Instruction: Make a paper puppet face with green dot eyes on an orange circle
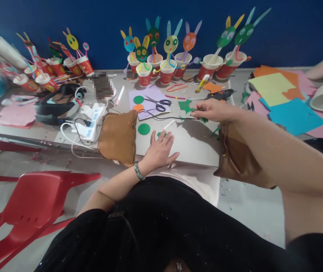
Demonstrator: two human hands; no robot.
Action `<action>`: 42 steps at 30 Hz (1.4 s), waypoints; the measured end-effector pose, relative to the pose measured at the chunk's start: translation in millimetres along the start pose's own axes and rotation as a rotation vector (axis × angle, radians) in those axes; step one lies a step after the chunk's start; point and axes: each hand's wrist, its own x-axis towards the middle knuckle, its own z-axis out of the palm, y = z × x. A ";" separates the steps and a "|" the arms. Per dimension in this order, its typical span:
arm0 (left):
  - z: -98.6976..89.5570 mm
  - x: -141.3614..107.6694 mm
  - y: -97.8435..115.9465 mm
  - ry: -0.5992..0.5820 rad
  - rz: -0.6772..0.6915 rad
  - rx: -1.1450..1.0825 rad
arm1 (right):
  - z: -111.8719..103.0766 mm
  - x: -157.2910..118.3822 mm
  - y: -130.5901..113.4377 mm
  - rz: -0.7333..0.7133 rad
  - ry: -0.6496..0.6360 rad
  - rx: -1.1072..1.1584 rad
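My left hand (pixel 161 151) lies on the grey table with its fingers spread. Its fingertips reach a small green paper piece (pixel 161 134), partly covered, and a larger green paper circle (pixel 144 129) is just beyond. Farther right, my right hand (pixel 210 110) pinches a cut-up green paper scrap (pixel 185 107), which sticks out past the fingertips. Black-handled scissors (pixel 163 104) rest on a lilac paper sheet (pixel 134 92), alongside another green circle (pixel 138 99) and an orange circle (pixel 138 108).
Red paper cups (pixel 167 73) with paper rabbit figures line the back wall. A glue stick (pixel 202 84) and a glue gun (pixel 220 95) lie before them. Brown cushions (pixel 118 136) hang over the table edge. A white power strip (pixel 93 122) is left; coloured paper (pixel 294 117) is right.
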 end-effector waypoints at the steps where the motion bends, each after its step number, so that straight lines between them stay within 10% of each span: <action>1: -0.3 -0.2 -0.1 -0.001 0.003 0.002 | -4.8 -5.7 5.8 0.008 -0.009 -0.026; 7: -2.7 -0.5 0.6 -0.011 0.007 0.012 | -1.2 -23.9 21.1 0.098 0.027 -0.124; 14: -3.2 -0.1 2.1 -0.019 -0.004 0.023 | 27.2 21.4 -6.4 0.080 0.187 -0.193; 32: -4.0 0.0 1.1 -0.023 -0.001 -0.001 | 31.5 51.5 -37.8 0.089 -0.072 -0.605; 42: -5.5 -0.5 0.0 -0.032 0.010 -0.001 | -20.4 -40.8 3.3 0.124 -0.267 -0.552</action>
